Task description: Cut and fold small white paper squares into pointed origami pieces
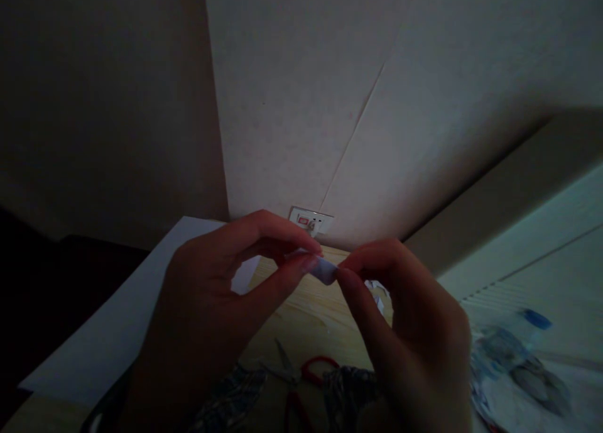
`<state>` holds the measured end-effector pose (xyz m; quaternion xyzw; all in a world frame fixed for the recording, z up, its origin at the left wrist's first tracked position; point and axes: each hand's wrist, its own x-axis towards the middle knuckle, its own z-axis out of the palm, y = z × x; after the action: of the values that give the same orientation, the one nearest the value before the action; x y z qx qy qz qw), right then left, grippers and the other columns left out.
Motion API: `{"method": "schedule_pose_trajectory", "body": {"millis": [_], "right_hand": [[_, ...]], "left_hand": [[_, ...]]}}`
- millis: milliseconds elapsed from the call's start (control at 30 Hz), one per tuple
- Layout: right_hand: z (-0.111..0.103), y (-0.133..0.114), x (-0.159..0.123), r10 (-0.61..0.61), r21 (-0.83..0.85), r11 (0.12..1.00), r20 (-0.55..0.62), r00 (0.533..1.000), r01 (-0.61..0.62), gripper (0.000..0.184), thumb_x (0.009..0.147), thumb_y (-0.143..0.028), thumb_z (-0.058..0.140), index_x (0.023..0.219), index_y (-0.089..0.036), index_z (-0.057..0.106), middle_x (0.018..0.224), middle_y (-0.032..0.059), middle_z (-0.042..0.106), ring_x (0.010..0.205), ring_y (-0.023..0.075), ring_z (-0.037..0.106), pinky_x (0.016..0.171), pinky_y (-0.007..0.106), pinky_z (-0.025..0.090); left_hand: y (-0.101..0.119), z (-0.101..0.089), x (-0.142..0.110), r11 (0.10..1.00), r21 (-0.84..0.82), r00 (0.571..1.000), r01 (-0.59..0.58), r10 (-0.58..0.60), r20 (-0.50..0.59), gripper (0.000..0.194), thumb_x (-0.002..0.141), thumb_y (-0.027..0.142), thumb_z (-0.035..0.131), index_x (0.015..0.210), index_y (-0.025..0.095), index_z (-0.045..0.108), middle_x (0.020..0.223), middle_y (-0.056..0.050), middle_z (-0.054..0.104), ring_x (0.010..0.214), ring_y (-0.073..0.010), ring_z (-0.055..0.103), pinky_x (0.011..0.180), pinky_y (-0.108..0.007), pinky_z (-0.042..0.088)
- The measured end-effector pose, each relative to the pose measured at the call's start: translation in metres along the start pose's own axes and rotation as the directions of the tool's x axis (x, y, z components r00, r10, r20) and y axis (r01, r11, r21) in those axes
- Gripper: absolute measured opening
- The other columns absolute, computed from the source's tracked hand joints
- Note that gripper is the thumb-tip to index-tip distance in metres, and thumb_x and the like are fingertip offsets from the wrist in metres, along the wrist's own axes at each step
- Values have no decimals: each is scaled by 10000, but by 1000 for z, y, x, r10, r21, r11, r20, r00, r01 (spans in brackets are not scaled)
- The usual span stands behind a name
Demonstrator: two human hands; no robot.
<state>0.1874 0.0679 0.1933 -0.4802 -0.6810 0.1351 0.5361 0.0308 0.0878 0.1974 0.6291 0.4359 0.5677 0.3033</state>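
Both hands are raised in front of me over a wooden table (pixel 301 323) in a dim room. My left hand (pixel 221 301) and my right hand (pixel 409 323) pinch a small piece of white paper (pixel 324 269) between thumbs and fingertips. The paper is held in the air, partly hidden by the fingers. Below the hands, red-handled scissors (pixel 296 373) lie on the table. Patterned sleeves cover both wrists at the bottom edge.
A large white sheet (pixel 108 332) lies on the left of the table. A wall socket (pixel 311 220) sits at the wall's base behind the table. A small white paper scrap (pixel 379 293) lies near my right hand. A clear plastic bottle with a blue cap (pixel 511 348) lies at right.
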Motion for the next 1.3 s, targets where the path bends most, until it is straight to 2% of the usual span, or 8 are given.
{"method": "schedule_pose_trajectory", "body": {"millis": [200,300,400,567,733,933,1033,1300], "right_hand": [[-1,0,-2,47,69,997,-31,998,-45,147,884,-126,633,786,-235,637,722,-59,632,685,109,606,597,242,456],[-2,-2,-1,72,82,994,-5,997,-72,146,879,-135,614,770,-232,622,702,-54,623,682,123,619,599,254,470],[-3,-4,0,89,66,994,-3,996,-88,163,876,-155,603,732,-229,589,683,-50,613,655,128,612,589,263,475],[-2,-3,0,77,40,996,21,997,-78,166,886,-164,593,734,-232,585,677,-50,610,646,128,612,585,264,481],[-5,1,-1,35,10,999,63,997,-36,78,930,-208,621,884,-258,658,786,-50,648,760,128,647,650,260,499],[0,1,2,44,39,998,53,998,-46,117,876,-189,679,956,-275,673,843,-60,675,727,124,628,637,270,506],[2,1,1,47,57,997,40,998,-50,146,868,-179,682,976,-277,673,877,-59,683,729,117,629,637,265,514],[1,2,0,47,25,999,36,998,-48,96,890,-190,680,928,-276,667,817,-60,683,729,132,639,643,284,503]], "left_hand": [[-6,-8,1,994,34,981,-102,95,172,279,799,155,744,956,385,717,880,143,753,778,-92,694,724,-146,555],[-6,-10,1,994,4,969,-109,105,222,364,799,128,723,1021,415,703,993,151,749,899,-100,699,740,-124,558],[-6,-11,1,994,-44,959,-101,109,262,371,812,109,702,1012,422,711,1006,148,745,940,-103,693,758,-122,553],[-8,-10,-1,993,-56,966,-102,113,232,374,815,103,682,1003,424,725,933,141,747,874,-84,694,755,-112,536],[-8,-7,0,994,10,982,-113,110,155,336,801,118,715,990,395,737,884,150,748,726,-60,667,692,-87,530],[-12,-5,-2,996,9,991,-89,88,101,421,851,145,727,1122,466,720,1048,157,767,907,-83,716,804,-102,548],[-13,-5,-4,998,-15,996,-60,61,69,415,852,172,747,1137,472,715,1043,152,777,944,-96,730,839,-118,557],[-16,-3,-2,997,-45,991,-64,69,115,438,851,147,752,1120,490,707,1068,181,763,953,-69,728,846,-91,550]]}}
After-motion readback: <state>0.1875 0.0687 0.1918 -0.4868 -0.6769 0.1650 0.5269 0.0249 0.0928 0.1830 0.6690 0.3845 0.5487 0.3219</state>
